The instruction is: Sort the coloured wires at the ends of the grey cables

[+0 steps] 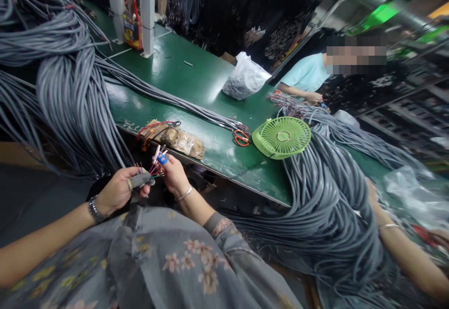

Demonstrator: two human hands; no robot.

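Observation:
My left hand [121, 188], with grey coverings on its fingertips, is closed around the end of a grey cable. Thin red, blue, green and white wires [153, 170] fan out from that end towards my other hand. Blue wrapping covers a fingertip of my right hand [174, 173], which is pinched on the coloured wires. Small pale pieces stick up beside those fingers, too blurred to name. Both hands are in front of the table edge, just below a taped cardboard piece [185, 144] with red and black leads on it.
Thick bundles of grey cable [73, 80] hang at the left, others [326, 192] at the right. On the green table [199, 84] are a green fan [282, 137], orange-handled scissors [241, 138] and a plastic bag [245, 76]. One co-worker [305, 75] sits opposite; another person's arm [403, 243] reaches in at right.

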